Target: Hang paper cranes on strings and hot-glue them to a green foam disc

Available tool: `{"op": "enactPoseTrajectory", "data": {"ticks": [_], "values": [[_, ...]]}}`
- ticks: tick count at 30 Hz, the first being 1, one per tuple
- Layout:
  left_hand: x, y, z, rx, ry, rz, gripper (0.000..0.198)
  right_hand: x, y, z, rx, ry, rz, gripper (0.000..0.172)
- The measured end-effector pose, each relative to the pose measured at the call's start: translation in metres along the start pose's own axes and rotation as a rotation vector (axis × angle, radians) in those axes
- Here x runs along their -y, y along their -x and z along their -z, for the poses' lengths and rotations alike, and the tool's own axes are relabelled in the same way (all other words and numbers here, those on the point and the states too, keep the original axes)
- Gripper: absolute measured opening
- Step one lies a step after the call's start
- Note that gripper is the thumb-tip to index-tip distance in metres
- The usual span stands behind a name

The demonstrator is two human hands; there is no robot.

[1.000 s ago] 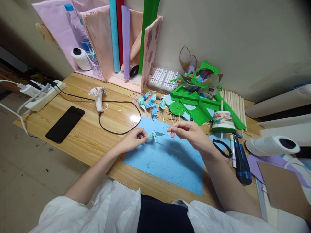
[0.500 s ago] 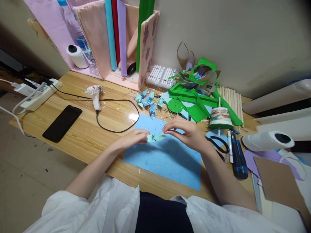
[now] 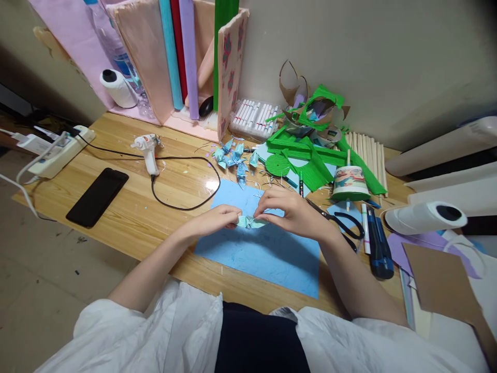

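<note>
A small pale green folded paper crane point(image 3: 248, 222) is held above a sheet of blue paper point(image 3: 264, 259). The fingers of my left hand point(image 3: 219, 218) are closed on its left end. From the other side, my right hand point(image 3: 285, 210) pinches it near the middle and right end, its fingertips partly covering the paper. Just beyond my hands lies a cluster of blue and green folded paper cranes point(image 3: 237, 159), with thin white thread near them.
A glue gun point(image 3: 149, 154) with a looping black cord and a phone point(image 3: 98, 197) lie left. Green paper scraps point(image 3: 306, 155), a decorated cup point(image 3: 350, 181), scissors point(image 3: 345, 224), a utility knife point(image 3: 378, 248) and a thread spool point(image 3: 427, 216) stand or lie right. A marker box point(image 3: 254, 118) is behind.
My right hand has shifted slightly left and closed in on the paper crane, its fingertips now on it nearer the middle. My left hand keeps its grip. The whole view has shifted slightly.
</note>
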State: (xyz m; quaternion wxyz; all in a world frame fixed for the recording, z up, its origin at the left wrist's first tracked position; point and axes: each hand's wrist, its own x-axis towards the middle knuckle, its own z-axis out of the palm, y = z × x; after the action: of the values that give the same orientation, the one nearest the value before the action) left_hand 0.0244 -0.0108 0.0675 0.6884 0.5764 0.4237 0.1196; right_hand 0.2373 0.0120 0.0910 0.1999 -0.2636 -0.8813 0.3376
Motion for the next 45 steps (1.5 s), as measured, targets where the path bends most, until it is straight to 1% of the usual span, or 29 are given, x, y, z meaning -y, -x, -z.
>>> {"op": "enactPoseTrajectory", "data": {"ticks": [6, 11, 14, 16, 18, 20, 21, 22, 24, 26, 28, 29, 30, 31, 32, 33, 35, 36, 37, 38, 39, 41, 43, 45], "values": [[0.001, 0.001, 0.000, 0.014, 0.015, -0.022, 0.019, 0.001, 0.000, -0.001, 0.010, 0.022, -0.026, 0.016], [0.002, 0.003, -0.001, 0.023, 0.008, -0.018, 0.019, 0.002, -0.001, -0.003, 0.023, 0.024, -0.016, 0.015], [0.001, 0.006, -0.001, 0.009, 0.006, -0.003, 0.019, 0.003, -0.003, -0.004, 0.027, 0.005, -0.011, 0.016], [0.001, 0.010, -0.001, -0.007, 0.012, -0.005, 0.019, 0.004, -0.004, -0.006, 0.000, -0.010, -0.021, 0.019], [0.002, 0.015, 0.001, -0.021, 0.027, -0.016, 0.019, 0.006, -0.004, -0.007, -0.087, -0.006, -0.086, 0.021], [0.004, 0.020, 0.005, -0.040, 0.050, -0.030, 0.018, 0.010, -0.004, -0.010, -0.179, -0.002, -0.227, 0.022], [0.007, 0.023, 0.008, -0.056, 0.064, -0.036, 0.018, 0.012, -0.005, -0.012, -0.186, -0.012, -0.304, 0.026], [0.010, 0.025, 0.010, -0.072, 0.076, -0.041, 0.018, 0.015, -0.006, -0.015, -0.158, -0.031, -0.371, 0.030], [0.016, 0.030, 0.015, -0.101, 0.095, -0.046, 0.018, 0.020, -0.009, -0.024, -0.041, -0.090, -0.448, 0.037], [0.022, 0.035, 0.019, -0.115, 0.106, -0.045, 0.018, 0.025, -0.016, -0.036, 0.063, -0.149, -0.458, 0.037], [0.028, 0.043, 0.022, -0.139, 0.100, -0.050, 0.019, 0.030, -0.026, -0.049, 0.090, -0.202, -0.452, 0.036], [0.031, 0.049, 0.025, -0.171, 0.075, -0.062, 0.021, 0.032, -0.031, -0.054, 0.087, -0.231, -0.451, 0.036], [0.034, 0.057, 0.029, -0.231, 0.024, -0.078, 0.023, 0.033, -0.036, -0.060, 0.076, -0.260, -0.451, 0.037], [0.039, 0.066, 0.035, -0.330, -0.058, -0.091, 0.026, 0.035, -0.042, -0.064, 0.060, -0.290, -0.453, 0.037], [0.045, 0.076, 0.043, -0.470, -0.172, -0.092, 0.028, 0.036, -0.048, -0.068, 0.043, -0.317, -0.458, 0.038], [0.052, 0.087, 0.053, -0.645, -0.315, -0.079, 0.029, 0.037, -0.053, -0.072, 0.027, -0.340, -0.463, 0.039], [0.070, 0.110, 0.079, -1.037, -0.633, 0.006, 0.025, 0.039, -0.066, -0.079, 0.008, -0.373, -0.462, 0.040], [0.080, 0.122, 0.094, -1.200, -0.784, 0.059, 0.026, 0.040, -0.073, -0.082, 0.009, -0.386, -0.451, 0.040], [0.091, 0.133, 0.109, -1.308, -0.897, 0.116, 0.034, 0.042, -0.079, -0.086, 0.017, -0.399, -0.434, 0.040], [0.101, 0.142, 0.123, -1.367, -0.968, 0.169, 0.045, 0.044, -0.086, -0.091, 0.029, -0.411, -0.415, 0.041], [0.111, 0.151, 0.137, -1.393, -1.002, 0.219, 0.054, 0.047, -0.093, -0.095, 0.045, -0.423, -0.396, 0.041], [0.127, 0.164, 0.159, -1.357, -0.990, 0.295, 0.061, 0.052, -0.105, -0.105, 0.082, -0.440, -0.369, 0.042], [0.136, 0.172, 0.171, -1.301, -0.931, 0.314, 0.062, 0.059, -0.115, -0.113, 0.114, -0.453, -0.360, 0.042], [0.138, 0.175, 0.176, -1.281, -0.883, 0.291, 0.062, 0.066, -0.122, -0.120, 0.141, -0.461, -0.349, 0.042]]}}
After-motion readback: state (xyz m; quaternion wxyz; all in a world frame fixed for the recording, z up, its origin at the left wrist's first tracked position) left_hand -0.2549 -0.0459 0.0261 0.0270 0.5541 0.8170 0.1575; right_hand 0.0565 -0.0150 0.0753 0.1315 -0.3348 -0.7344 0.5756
